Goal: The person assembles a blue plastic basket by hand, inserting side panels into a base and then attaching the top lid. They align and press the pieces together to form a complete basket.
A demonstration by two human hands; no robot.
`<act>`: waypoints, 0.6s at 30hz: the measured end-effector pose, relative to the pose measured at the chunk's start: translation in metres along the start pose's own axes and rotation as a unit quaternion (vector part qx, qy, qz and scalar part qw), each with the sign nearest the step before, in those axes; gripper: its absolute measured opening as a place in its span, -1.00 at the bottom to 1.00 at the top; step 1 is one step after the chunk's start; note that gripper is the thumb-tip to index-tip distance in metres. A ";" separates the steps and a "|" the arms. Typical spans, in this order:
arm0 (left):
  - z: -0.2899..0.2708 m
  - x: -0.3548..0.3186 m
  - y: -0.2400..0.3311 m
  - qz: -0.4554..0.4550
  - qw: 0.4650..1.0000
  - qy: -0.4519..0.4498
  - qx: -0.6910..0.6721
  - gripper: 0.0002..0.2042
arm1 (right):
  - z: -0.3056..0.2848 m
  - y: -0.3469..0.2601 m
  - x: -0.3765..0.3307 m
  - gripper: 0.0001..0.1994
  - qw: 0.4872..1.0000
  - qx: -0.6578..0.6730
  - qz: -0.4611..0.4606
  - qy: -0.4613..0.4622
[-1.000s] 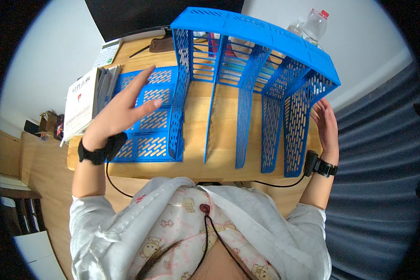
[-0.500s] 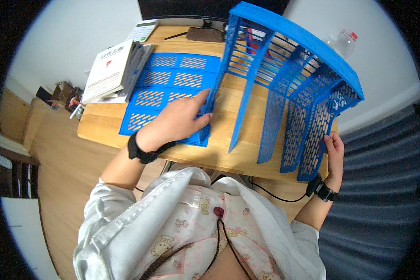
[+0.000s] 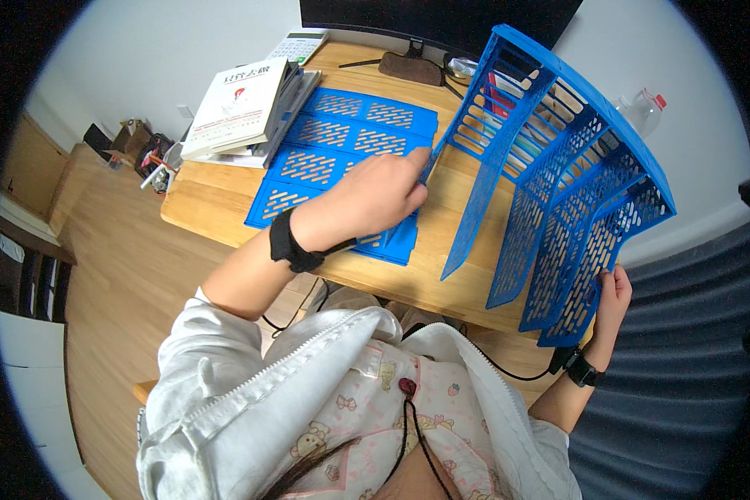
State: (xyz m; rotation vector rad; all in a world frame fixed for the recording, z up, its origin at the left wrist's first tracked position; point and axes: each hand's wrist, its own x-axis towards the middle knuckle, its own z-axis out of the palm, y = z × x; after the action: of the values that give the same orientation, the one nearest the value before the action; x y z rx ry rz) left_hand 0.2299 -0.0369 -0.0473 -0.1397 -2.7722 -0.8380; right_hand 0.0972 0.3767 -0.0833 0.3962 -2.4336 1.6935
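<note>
A blue plastic file rack [image 3: 596,100] with slotted dividers stands tilted over the right half of the wooden desk. Its joined slatted side is on top and its dividers fan toward me. Under my left forearm, a flat slotted blue panel [image 3: 317,167] lies on the desk. My left hand [image 3: 375,192] is closed on the upright edge of the rack's leftmost divider, beside that flat panel; the hand covers part of the edge. At the lower right, my right hand [image 3: 614,296] grips the outer edge of the rightmost divider, fingers partly hidden behind it.
Stacked books [image 3: 240,104] sit at the desk's left rear, with a calculator [image 3: 298,47] behind them. A monitor [image 3: 442,21], a brown case [image 3: 411,68] and a clear plastic bottle [image 3: 644,112] are at the back. A dark blue curtain [image 3: 667,333] hangs at the right.
The whole view has shifted, so desk and rack appear further right and lower. My left hand has moved slightly up along the divider edge; my right hand keeps its grip.
</note>
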 end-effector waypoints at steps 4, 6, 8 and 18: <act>-0.020 0.001 -0.014 0.027 1.000 0.000 0.010 -0.58 | 0.013 -0.016 -0.014 -0.83 1.000 0.004 -0.008 -0.005; -0.029 0.002 -0.022 0.026 0.999 0.014 0.029 -0.58 | 0.022 -0.026 -0.022 -0.83 1.000 0.023 -0.011 -0.013; -0.038 0.005 -0.029 0.036 0.998 0.019 0.037 -0.57 | 0.031 -0.039 -0.030 -0.83 0.999 0.025 -0.016 -0.031; -0.089 0.036 -0.047 0.110 0.988 -0.051 0.096 -0.59 | 0.080 -0.085 -0.056 -0.77 0.997 -0.011 0.000 0.076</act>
State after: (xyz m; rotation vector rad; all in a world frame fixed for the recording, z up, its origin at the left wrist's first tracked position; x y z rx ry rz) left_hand 0.2050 -0.1247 0.0083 -0.4566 -2.8444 -0.5194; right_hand 0.1789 0.2816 -0.0499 0.2535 -2.3410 1.6315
